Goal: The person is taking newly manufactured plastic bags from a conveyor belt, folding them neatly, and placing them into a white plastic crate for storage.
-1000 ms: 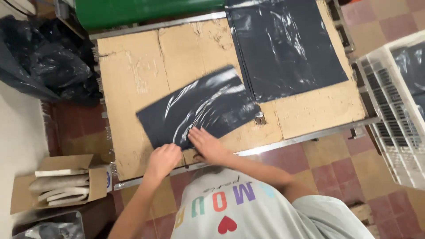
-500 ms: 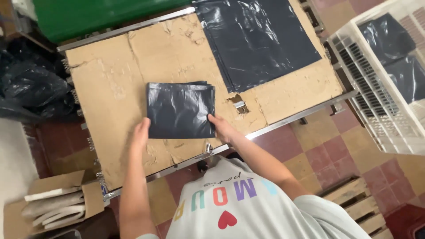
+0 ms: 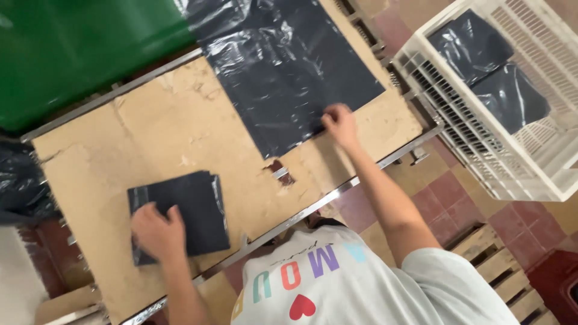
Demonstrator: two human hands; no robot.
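A folded black plastic bag (image 3: pixel 192 207) lies near the front left of the worn cardboard-topped table (image 3: pixel 174 129). My left hand (image 3: pixel 158 233) rests flat on its lower left part, fingers apart. A stack of flat black plastic bags (image 3: pixel 283 66) is spread over the table's far right. My right hand (image 3: pixel 341 124) reaches out to the near edge of that stack and touches the top sheet with its fingertips; whether it has pinched the sheet cannot be told.
A white slatted plastic crate (image 3: pixel 475 138) stands to the right of the table with folded black bags (image 3: pixel 494 66) inside. A green bin (image 3: pixel 78 54) is behind the table. Black bags (image 3: pixel 21 180) are piled at left. A wooden pallet (image 3: pixel 494 265) lies on the tiled floor.
The bag went from half folded to a small folded packet. My left hand now presses on it at the left, and my right hand has left it and reached to the flat stack.
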